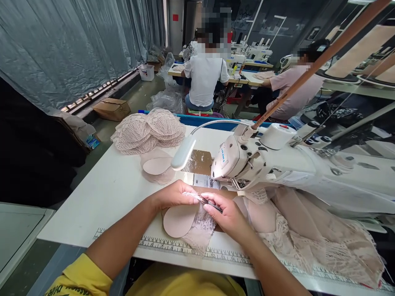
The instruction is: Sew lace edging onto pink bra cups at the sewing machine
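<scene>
Your yellow sleeve point(84, 273) shows at the near edge of the table point(123, 181), where a printed ruler scale point(173, 246) runs along the side closest to you. Over that scale hangs the tip of a beige lace piece point(200, 234), with a smooth cup point(180, 221) beside the lace; both lie on your side of your left hand point(177, 194), just below its fingers. That hand pinches the upper edge of the lace piece between thumb and fingers. Your right hand point(220, 207), close by on the other side, is closed around a small dark tool point(213, 204), its tip at your left thumb; whether it touches the fabric is too small to tell. To the right of your right hand, more lace and sheer fabric point(333, 234) lies heaped along the table. Just beyond your hands stands the white sewing machine point(277, 152), its lamp point(184, 153) bent over the work area. Past your left hand, another cup point(158, 165) rests on sheer fabric, and behind it sits a stack of lace cups point(148, 130). Farther off, two co-workers, one in a white shirt point(203, 76), one in pink point(298, 90), sit at other tables.
</scene>
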{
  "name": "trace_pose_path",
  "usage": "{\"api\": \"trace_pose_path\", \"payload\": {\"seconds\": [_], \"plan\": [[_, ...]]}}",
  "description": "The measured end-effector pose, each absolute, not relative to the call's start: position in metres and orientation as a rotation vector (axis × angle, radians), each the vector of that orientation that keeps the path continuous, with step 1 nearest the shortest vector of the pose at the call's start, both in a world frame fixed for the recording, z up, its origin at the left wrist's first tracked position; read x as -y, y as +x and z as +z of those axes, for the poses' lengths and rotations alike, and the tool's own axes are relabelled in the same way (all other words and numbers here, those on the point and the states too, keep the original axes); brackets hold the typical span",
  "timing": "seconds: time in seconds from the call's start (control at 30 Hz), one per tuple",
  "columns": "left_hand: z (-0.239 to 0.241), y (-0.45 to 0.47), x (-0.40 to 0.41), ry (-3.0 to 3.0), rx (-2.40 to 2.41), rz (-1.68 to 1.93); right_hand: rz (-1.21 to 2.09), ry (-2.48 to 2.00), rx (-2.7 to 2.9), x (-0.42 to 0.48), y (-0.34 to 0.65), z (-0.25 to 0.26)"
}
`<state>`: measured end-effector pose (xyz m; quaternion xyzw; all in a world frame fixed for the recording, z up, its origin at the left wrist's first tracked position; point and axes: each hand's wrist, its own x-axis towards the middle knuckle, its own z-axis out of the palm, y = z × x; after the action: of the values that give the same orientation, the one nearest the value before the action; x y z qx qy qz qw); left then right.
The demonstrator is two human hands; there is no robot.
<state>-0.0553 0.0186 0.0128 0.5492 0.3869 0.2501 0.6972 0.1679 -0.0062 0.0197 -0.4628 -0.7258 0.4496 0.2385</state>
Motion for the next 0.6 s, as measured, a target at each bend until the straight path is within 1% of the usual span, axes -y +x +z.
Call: {"api": "trace_pose_path", "payload": {"seconds": [0.33, 0.6], "plan": [[0.012, -0.053, -0.017, 1.24, -0.84, 0.528, 1.282, -1.154, 1.862, 0.005, 0.16, 0.014], [0.008, -0.051, -0.017, 1.232, -0.845, 0.514, 1.437, -1.114, 1.868, 0.0, 0.171, 0.008]]}}
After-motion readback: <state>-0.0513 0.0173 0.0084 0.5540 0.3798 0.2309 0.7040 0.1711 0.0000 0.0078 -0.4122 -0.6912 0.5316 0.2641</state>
